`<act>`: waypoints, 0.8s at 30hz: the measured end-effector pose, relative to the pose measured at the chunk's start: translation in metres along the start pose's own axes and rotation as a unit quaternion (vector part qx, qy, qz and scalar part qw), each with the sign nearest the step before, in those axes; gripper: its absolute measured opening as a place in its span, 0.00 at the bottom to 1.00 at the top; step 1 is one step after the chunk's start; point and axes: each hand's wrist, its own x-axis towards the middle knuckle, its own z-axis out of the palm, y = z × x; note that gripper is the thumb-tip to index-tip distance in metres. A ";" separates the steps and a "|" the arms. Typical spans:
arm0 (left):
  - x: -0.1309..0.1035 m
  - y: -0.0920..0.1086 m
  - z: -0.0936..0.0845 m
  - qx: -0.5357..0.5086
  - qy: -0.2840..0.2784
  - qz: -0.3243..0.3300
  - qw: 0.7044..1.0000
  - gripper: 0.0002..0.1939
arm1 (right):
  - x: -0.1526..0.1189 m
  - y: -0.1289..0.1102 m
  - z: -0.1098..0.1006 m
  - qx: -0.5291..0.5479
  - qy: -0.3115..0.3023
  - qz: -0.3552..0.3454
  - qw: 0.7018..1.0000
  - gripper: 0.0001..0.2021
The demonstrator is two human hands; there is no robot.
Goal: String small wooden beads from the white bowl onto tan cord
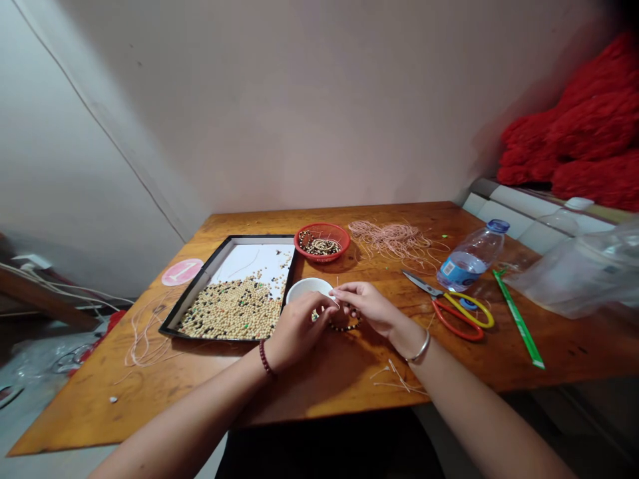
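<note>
Beaded strand (pixel 345 328) by white bowl (pixel 307 287)

Nearer than bowl: strand below our right hand (pixel 372 307), fingers pinching pale cord (pixel 337 281); left hand (pixel 298 327) fingers narrow, we can't tell their hold. Left of bowl, bead tray (pixel 249 258); beyond bowl, red basket (pixel 322 259).

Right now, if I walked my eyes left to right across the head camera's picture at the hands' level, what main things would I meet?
Tray of beads → left hand → right hand → scissors → green strip → clear plastic bag.
</note>
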 end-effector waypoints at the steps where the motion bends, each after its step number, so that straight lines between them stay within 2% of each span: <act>1: 0.000 0.000 0.001 0.004 -0.005 0.009 1.000 0.06 | 0.000 0.000 0.000 0.004 -0.004 -0.001 1.000 0.19; 6: -0.002 0.000 0.005 0.034 -0.012 0.023 0.999 0.06 | 0.000 0.001 0.001 0.019 -0.005 -0.009 1.000 0.20; 11: -0.003 0.000 0.005 0.049 -0.015 -0.049 0.997 0.08 | 0.001 0.002 0.001 0.010 0.010 -0.021 1.000 0.21; 19: -0.001 -0.004 0.007 0.017 0.038 -0.125 0.991 0.09 | 0.000 0.003 0.000 -0.026 -0.023 -0.043 0.998 0.21; 24: 0.001 -0.002 0.003 0.068 0.045 -0.122 0.989 0.13 | 0.000 0.002 0.001 -0.034 -0.018 -0.068 0.997 0.21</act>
